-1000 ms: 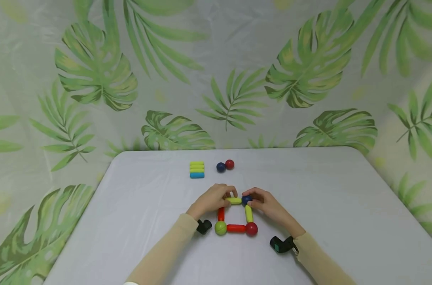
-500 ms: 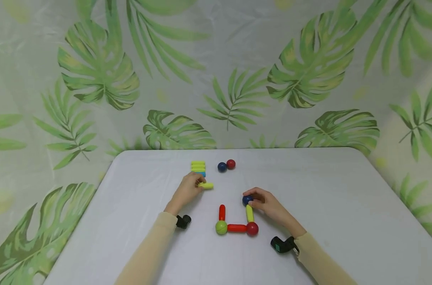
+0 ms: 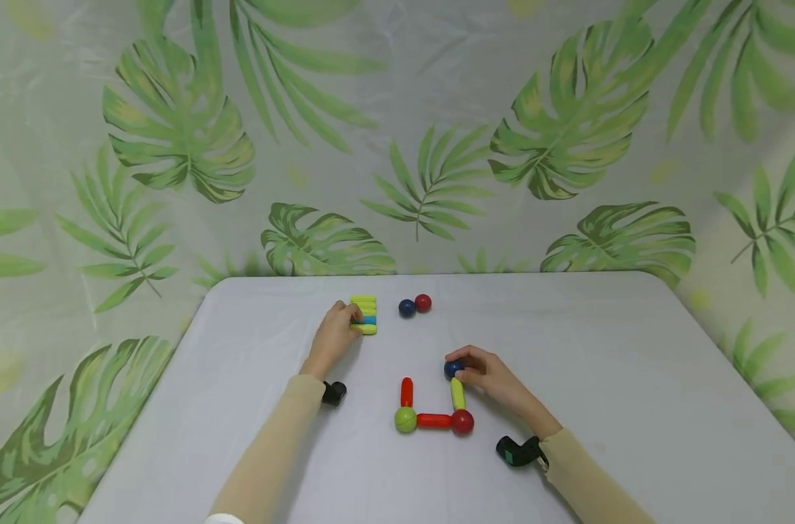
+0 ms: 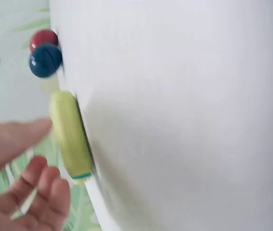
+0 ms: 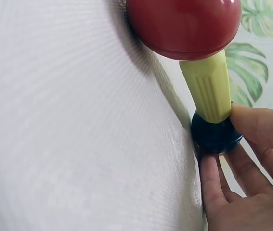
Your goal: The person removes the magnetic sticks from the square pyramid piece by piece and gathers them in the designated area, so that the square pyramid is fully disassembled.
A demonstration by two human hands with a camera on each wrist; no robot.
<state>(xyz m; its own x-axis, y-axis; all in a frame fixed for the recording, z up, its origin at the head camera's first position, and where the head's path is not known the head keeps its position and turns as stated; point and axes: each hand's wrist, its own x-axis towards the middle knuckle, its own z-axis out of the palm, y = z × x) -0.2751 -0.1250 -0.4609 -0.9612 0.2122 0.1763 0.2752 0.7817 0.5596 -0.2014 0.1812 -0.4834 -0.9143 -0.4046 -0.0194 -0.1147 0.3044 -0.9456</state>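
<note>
My left hand (image 3: 332, 336) is at the left end of a row of short sticks. The nearest is a yellow stick (image 3: 368, 330), beside a blue stick (image 3: 369, 320). In the left wrist view the thumb tip meets the edge of the yellow stick (image 4: 71, 134), while the other fingers are apart from it. My right hand (image 3: 499, 377) grips a dark blue ball (image 3: 453, 370) between thumb and fingers. That ball touches the far end of an upright-lying yellow stick (image 5: 207, 89), whose near end joins a red ball (image 3: 462, 422).
A red stick (image 3: 434, 421) links the red ball to a green ball (image 3: 406, 419), from which another red stick (image 3: 407, 391) points away. Farther back lie a loose blue ball (image 3: 407, 308) and red ball (image 3: 423, 303), touching. More yellow sticks (image 3: 363, 300) lie behind the blue one.
My left hand has carried the yellow stick from beside the right hand's blue ball, back and left, and set it down in the row. The right hand has stayed put.
</note>
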